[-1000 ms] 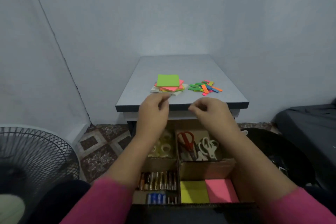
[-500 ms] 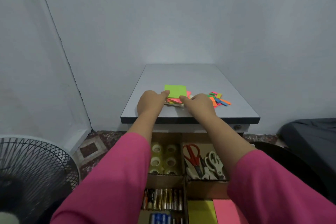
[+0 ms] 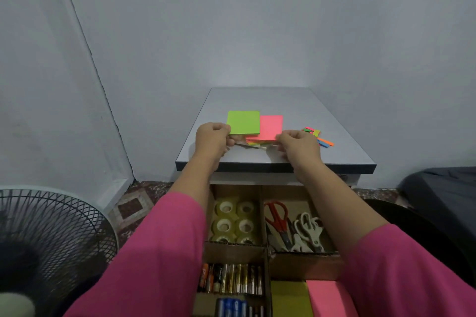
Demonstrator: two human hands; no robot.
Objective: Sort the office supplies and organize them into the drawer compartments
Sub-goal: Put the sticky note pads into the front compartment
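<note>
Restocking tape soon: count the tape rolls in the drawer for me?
6 visible, all in the back-left compartment, in three rows of two. More may be hidden beneath them or behind the divider.

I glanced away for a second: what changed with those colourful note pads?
The left hand has gripped the square green paper pad and slid it leftward, uncovering the pink pad that the right hand now pinches. The small coloured paper strips stayed put.
</note>
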